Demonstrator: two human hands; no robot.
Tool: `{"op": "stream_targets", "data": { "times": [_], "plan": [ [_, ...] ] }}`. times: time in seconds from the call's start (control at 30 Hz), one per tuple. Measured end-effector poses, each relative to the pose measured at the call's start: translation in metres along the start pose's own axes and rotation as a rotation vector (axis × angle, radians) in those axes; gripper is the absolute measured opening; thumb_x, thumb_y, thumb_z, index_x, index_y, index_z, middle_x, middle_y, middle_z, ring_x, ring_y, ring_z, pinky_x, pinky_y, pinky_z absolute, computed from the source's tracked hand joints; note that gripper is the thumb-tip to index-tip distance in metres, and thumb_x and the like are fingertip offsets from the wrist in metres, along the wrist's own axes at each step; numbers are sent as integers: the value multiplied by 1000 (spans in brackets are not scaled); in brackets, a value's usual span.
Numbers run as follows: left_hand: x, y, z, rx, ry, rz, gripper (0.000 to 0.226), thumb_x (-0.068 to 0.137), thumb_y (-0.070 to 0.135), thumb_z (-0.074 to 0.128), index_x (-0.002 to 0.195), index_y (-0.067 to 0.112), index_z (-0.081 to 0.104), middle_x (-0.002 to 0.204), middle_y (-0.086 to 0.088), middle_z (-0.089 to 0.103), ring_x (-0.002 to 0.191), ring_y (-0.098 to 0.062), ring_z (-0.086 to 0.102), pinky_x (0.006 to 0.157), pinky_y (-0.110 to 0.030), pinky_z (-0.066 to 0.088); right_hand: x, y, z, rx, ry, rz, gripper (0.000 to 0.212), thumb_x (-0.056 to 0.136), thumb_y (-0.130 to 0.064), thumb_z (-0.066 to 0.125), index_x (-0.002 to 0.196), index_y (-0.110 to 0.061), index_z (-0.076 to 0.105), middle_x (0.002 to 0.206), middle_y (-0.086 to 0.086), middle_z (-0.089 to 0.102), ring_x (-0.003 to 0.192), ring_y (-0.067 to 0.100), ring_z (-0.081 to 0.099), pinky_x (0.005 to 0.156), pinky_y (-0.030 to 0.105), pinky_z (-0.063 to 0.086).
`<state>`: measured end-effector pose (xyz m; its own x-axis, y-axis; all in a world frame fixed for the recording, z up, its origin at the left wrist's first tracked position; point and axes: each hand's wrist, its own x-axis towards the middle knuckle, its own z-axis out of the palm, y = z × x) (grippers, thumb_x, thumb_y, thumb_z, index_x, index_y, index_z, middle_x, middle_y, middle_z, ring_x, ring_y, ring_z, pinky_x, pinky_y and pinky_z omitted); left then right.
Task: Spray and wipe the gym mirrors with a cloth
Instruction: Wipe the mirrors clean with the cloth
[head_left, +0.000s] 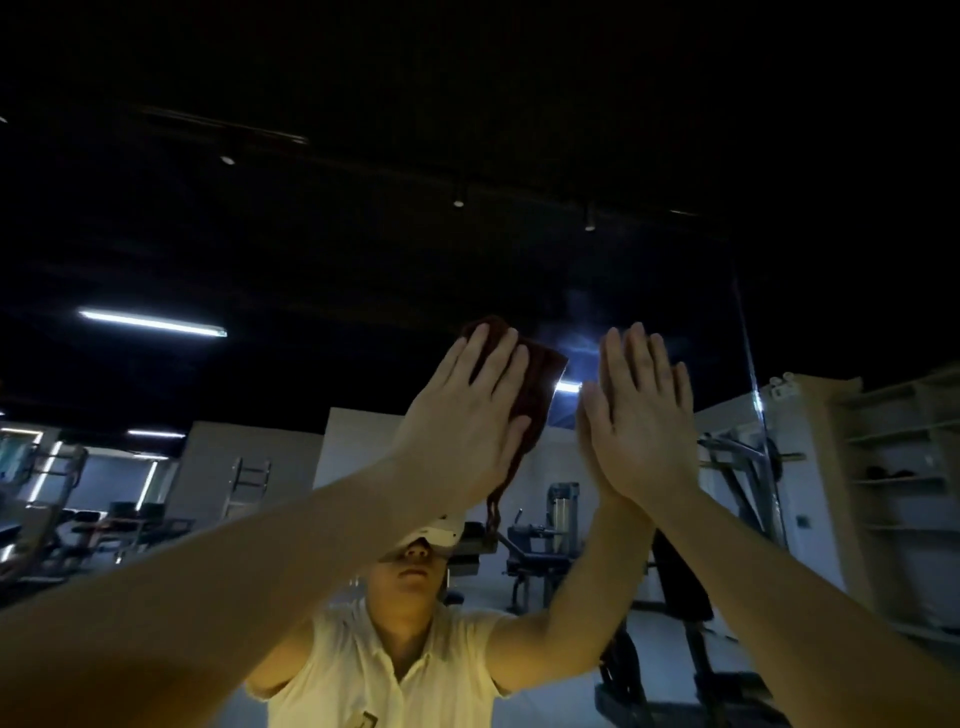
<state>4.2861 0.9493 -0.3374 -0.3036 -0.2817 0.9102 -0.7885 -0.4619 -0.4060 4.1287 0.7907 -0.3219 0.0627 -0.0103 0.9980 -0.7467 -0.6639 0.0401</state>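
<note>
A large wall mirror (291, 249) fills the view and reflects a dim gym and a person in a pale shirt. My left hand (467, 415) is raised, its straight fingers pressing a dark red-brown cloth (540, 384) flat against the glass. One corner of the cloth hangs down below my palm. My right hand (649, 415) lies flat on the glass just right of the cloth, fingers straight and together, meeting its own reflection. It holds nothing. No spray bottle is in view.
The mirror's right edge (750, 358) runs down beside a pale wall with open shelves (904, 467). Weight machines and benches (545, 551) appear only as reflections. The room is dark, with strip lights reflected at the left.
</note>
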Motion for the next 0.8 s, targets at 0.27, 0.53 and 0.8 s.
{"op": "stream_targets", "data": {
  "times": [0.27,0.53,0.8],
  "plan": [
    [-2,-2,-3,-4,-76,45,69,109,47,15,165,9,5,175,-15,4,162,-34,-3,130,-47,-6,5,-5,-30,-11,-172,14,67,106,-51,10,165,-21,9,173,8,5,160,25,1,129,50,5],
    [-37,61,6,-41,-24,84,66,106,41,21,159,3,27,167,-20,31,157,-42,18,129,-55,11,-61,50,-88,-120,-140,-249,44,95,-33,43,128,-15,65,135,12,63,123,31,60,107,50,45],
    [-13,99,6,96,-100,474,60,107,44,43,157,10,41,162,-12,43,154,-36,32,128,-51,14,-48,132,-86,-53,-175,137,49,104,-28,50,151,-14,46,162,12,37,144,31,42,115,51,36]
  ]
}}
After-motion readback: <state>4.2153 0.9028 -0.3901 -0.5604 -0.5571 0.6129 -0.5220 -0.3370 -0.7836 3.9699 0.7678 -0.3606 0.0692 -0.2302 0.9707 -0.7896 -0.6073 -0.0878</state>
